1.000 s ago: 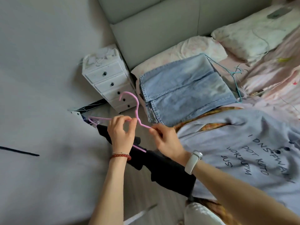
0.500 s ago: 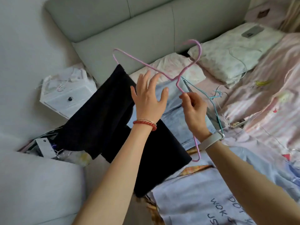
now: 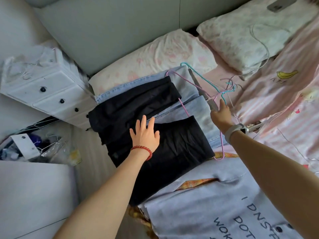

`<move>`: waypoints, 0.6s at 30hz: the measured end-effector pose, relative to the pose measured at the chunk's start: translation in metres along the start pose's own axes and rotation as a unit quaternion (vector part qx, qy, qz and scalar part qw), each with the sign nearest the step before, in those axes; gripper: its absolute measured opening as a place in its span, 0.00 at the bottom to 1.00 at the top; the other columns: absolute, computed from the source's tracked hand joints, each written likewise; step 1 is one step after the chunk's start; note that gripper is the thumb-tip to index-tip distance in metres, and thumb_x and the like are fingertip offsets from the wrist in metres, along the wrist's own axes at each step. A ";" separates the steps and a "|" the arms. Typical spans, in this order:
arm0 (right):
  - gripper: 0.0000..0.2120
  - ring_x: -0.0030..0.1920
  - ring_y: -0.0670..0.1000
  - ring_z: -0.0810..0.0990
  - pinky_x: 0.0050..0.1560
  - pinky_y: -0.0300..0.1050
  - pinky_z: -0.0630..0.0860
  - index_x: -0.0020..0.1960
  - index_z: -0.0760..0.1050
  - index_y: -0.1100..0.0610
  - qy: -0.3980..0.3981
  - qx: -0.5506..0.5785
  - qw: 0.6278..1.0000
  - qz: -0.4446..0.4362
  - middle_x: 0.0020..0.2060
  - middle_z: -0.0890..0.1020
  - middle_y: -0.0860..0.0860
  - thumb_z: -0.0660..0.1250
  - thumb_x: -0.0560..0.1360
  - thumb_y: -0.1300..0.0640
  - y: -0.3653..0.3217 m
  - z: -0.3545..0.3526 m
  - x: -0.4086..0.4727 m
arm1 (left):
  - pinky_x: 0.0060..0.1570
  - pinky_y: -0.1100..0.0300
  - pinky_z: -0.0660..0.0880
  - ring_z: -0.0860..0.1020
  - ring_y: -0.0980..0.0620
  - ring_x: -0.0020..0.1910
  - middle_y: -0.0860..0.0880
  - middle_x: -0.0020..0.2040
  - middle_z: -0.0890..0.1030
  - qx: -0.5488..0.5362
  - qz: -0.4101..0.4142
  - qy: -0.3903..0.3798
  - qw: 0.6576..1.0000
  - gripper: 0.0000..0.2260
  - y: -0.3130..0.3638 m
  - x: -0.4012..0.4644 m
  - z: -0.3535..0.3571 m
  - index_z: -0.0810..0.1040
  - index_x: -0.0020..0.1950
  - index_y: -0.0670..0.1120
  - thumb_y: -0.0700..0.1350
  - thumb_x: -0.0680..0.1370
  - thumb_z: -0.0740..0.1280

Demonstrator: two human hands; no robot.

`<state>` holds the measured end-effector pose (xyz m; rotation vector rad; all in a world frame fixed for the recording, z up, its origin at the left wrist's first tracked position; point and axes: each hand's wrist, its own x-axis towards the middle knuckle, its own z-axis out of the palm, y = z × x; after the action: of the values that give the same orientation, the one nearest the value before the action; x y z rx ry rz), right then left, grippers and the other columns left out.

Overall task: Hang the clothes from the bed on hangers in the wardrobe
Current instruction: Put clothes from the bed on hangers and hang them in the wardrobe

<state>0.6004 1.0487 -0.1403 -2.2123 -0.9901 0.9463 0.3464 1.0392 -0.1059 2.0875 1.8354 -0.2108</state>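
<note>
Black garment point(image 3: 155, 128), draped over the pink hanger point(image 3: 184, 107), is laid flat on the folded jeans point(image 3: 195, 107) at the bed's edge. It is pressed by the left hand point(image 3: 145, 135) with fingers spread and straight. The right hand point(image 3: 221, 114) is held at the hanger's neck, apparently pinching it, beside a teal hanger point(image 3: 205, 79). A printed grey shirt point(image 3: 233, 204) is spread nearer, and a white drawer unit point(image 3: 43, 90) stands beside the bed.

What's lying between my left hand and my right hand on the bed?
In the head view, black trousers draped on a pink hanger over jeans lie between left hand and right hand.
</note>
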 end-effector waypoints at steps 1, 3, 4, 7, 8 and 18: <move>0.24 0.63 0.62 0.67 0.61 0.52 0.64 0.65 0.64 0.60 0.018 -0.007 1.000 -0.020 0.64 0.68 0.61 0.56 0.69 0.59 -0.002 0.002 -0.005 | 0.70 0.40 0.47 0.46 0.43 0.75 0.45 0.76 0.47 0.008 0.005 0.020 1.000 0.25 -0.002 0.000 -0.002 0.50 0.76 0.50 0.49 0.81 0.54; 0.22 0.64 0.64 0.66 0.64 0.54 0.61 0.62 0.67 0.63 0.046 -0.019 0.996 -0.080 0.63 0.70 0.62 0.54 0.70 0.58 -0.008 0.009 -0.019 | 0.70 0.40 0.46 0.46 0.44 0.75 0.45 0.76 0.48 0.031 0.021 0.069 0.997 0.24 -0.007 -0.003 -0.008 0.52 0.75 0.50 0.49 0.81 0.55; 0.23 0.67 0.63 0.64 0.67 0.53 0.59 0.65 0.65 0.65 0.050 -0.040 0.992 -0.109 0.66 0.68 0.62 0.54 0.72 0.59 -0.012 0.014 -0.028 | 0.70 0.40 0.46 0.46 0.44 0.75 0.45 0.76 0.50 0.042 0.030 0.096 0.994 0.24 -0.009 -0.006 -0.012 0.53 0.75 0.50 0.49 0.80 0.55; 0.27 0.72 0.60 0.59 0.73 0.55 0.52 0.70 0.62 0.63 0.058 -0.109 0.974 -0.192 0.70 0.65 0.60 0.50 0.74 0.53 -0.017 0.033 -0.061 | 0.70 0.40 0.46 0.51 0.44 0.75 0.44 0.75 0.55 0.029 0.033 0.169 0.985 0.23 -0.021 -0.023 -0.022 0.59 0.74 0.48 0.46 0.79 0.59; 0.26 0.72 0.60 0.58 0.72 0.57 0.51 0.71 0.62 0.62 0.054 -0.120 0.969 -0.211 0.70 0.64 0.59 0.50 0.75 0.53 -0.021 0.038 -0.076 | 0.69 0.39 0.47 0.53 0.43 0.74 0.44 0.75 0.57 0.015 0.024 0.186 0.982 0.23 -0.026 -0.032 -0.025 0.62 0.73 0.47 0.46 0.78 0.60; 0.28 0.74 0.54 0.52 0.73 0.54 0.45 0.72 0.59 0.56 -0.146 -0.215 0.901 -0.348 0.73 0.61 0.53 0.45 0.74 0.50 -0.015 0.100 -0.284 | 0.66 0.39 0.58 0.64 0.42 0.70 0.44 0.72 0.64 -0.066 -0.146 0.136 0.978 0.21 -0.096 -0.243 0.019 0.67 0.70 0.47 0.48 0.78 0.59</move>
<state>0.3795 0.8516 -0.0831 -1.7900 -2.1166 0.7659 0.2186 0.8160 -0.0573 1.8234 2.2477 0.1306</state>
